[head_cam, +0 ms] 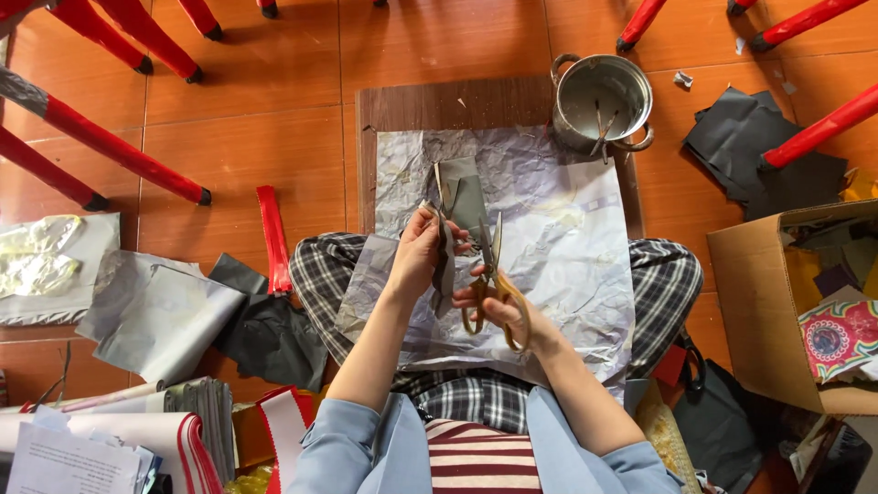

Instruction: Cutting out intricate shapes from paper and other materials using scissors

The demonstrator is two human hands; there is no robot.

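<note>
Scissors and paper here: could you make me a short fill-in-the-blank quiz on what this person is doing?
1. The right hand holds yellow-handled ____.
2. The left hand holds a folded grey ____.
3. The metal pot stands at the wooden board's far-____ corner.
4. The chair legs are ____.

Missing words: scissors; sheet; right; red

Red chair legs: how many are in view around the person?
11, possibly more out of frame: five at upper left, two at top centre, two at top right, one more, one at right.
</note>
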